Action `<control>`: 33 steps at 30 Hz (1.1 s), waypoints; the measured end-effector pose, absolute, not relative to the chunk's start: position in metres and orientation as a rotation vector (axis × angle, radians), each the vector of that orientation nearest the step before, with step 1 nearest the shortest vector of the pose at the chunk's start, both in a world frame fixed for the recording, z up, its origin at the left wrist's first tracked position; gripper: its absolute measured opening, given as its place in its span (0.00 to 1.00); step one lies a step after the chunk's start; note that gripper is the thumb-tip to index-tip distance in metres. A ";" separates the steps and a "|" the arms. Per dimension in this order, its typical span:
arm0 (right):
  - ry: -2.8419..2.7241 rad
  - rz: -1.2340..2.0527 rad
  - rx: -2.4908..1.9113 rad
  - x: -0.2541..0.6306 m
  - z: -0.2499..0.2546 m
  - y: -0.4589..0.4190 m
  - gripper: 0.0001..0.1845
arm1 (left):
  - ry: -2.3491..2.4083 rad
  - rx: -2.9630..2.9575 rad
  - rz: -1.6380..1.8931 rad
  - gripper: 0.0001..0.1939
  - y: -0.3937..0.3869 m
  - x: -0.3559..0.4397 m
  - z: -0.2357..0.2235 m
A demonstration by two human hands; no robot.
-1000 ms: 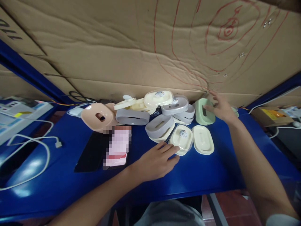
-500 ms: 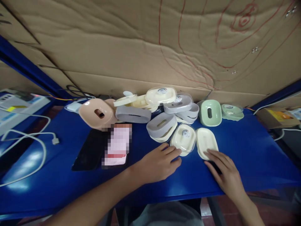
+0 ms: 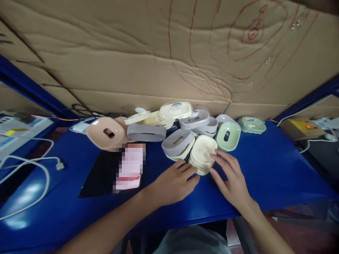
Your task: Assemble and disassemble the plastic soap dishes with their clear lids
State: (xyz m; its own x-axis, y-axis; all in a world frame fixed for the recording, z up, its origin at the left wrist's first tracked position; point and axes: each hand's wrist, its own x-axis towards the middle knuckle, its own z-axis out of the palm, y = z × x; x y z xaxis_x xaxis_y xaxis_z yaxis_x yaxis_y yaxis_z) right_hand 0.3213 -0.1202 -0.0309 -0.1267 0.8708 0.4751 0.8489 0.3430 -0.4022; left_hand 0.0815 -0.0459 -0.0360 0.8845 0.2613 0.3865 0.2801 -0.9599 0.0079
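A cream plastic dish point(image 3: 204, 148) lies on top of a stack, covering another cream dish point(image 3: 202, 171) whose rim shows underneath. My right hand point(image 3: 231, 176) holds the upper dish by its right edge, fingertips on its face and thumb lower down. On the other side, my left hand point(image 3: 180, 181) has its fingers apart and loosely bent, their tips at the lower left edge of the stack. Close behind sit a grey slotted dish point(image 3: 178, 143) on a cream piece and a green slotted dish point(image 3: 228, 135).
More grey and cream dishes, including a clear-covered cream one point(image 3: 176, 110), are piled at the back. A peach dish point(image 3: 107, 134) stands to the left, behind a phone point(image 3: 129, 167) and a black flat object point(image 3: 99, 174). A white cable point(image 3: 47, 173) crosses the blue table point(image 3: 272, 176).
My right hand has carried the cream dish leftward onto the labelled cream dish, hiding its label. My left hand stays beside the stack. The view has shifted slightly.
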 end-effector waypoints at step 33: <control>-1.561 -0.266 -1.949 0.566 -0.061 -0.016 0.40 | -0.403 -3.053 -0.509 0.03 -0.043 0.078 -0.035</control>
State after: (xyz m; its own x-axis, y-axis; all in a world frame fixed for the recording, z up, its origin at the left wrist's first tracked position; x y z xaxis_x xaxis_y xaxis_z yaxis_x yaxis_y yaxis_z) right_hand 0.5665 -0.0157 -0.0607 0.2812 0.8095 0.5154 0.9346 -0.1092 -0.3384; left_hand 0.0779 -0.0434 -0.0350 0.9134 0.2495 0.3216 0.2560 -0.9664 0.0228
